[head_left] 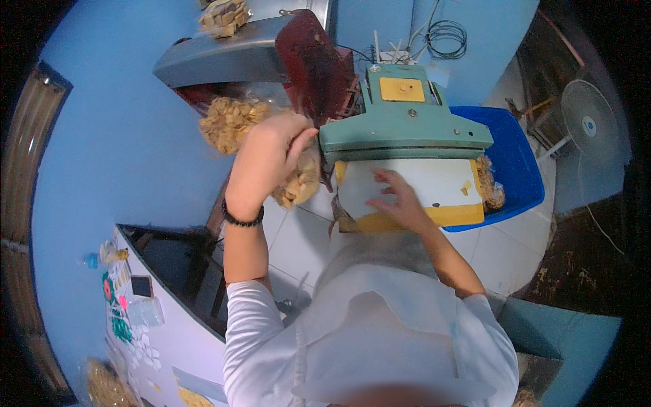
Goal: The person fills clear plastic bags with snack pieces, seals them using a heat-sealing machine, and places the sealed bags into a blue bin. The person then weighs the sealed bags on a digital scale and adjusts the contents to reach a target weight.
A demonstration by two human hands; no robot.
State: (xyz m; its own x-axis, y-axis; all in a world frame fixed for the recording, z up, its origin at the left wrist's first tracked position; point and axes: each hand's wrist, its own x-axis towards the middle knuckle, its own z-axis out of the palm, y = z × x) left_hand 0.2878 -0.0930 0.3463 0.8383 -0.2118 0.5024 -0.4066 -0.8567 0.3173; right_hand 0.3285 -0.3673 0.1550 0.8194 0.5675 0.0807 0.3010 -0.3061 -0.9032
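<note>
Blue walls (129,142), white tiled floor (502,251), standing fan (588,122), blue bin (519,169)

Left hand (274,152): raised well ahead of the body, fingers curled shut in a grip, a dark band at the wrist.
Right hand (400,200): lower and nearer, palm down, fingers spread flat.
Forearms: bare, white sleeves above.

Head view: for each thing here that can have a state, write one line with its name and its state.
Left hand: raised, gripping a clear snack bag.
Clear snack bag: filled, held up beside the sealer.
Right hand: open, flat on the white platform.
Green sealing machine: arm down; on or off cannot be told.
Blue bin: open, holding filled bags.
Standing fan: spinning or still cannot be told.
</note>
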